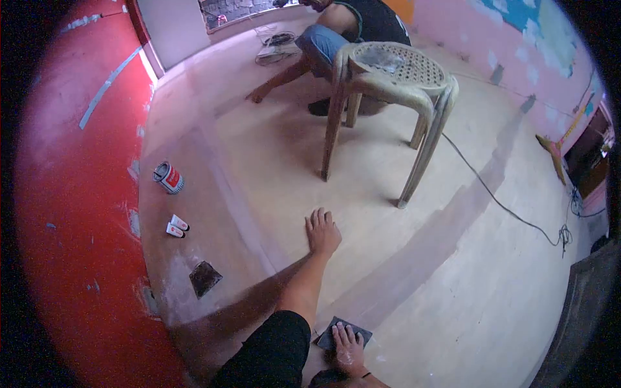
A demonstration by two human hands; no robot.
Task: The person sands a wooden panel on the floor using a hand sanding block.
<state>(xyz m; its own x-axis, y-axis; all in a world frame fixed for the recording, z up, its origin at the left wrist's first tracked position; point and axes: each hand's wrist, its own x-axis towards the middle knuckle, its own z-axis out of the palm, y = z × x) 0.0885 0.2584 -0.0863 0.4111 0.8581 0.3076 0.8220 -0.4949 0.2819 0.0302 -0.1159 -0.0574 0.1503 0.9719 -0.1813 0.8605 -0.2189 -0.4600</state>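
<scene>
My left hand (pixel 323 234) rests on the pale floor near the middle of the view, its fingers spread and nothing in them. Closer to me, my right hand (pixel 349 349) lies flat on a dark square sheet (pixel 328 337), with dust on its back and its fingers stretched over the sheet. A purplish-grey strip (pixel 414 265) on the floor runs from near this sheet toward the upper right. Another dark square piece (pixel 206 279) lies alone on the floor at the left.
An open can (pixel 169 178) and two small tubes (pixel 176 226) stand or lie near the red wall (pixel 84 220). Beyond my left hand is a plastic stool (pixel 388 84), with a crouching person (pixel 375 22) behind it. A cable (pixel 491 194) crosses the floor at right.
</scene>
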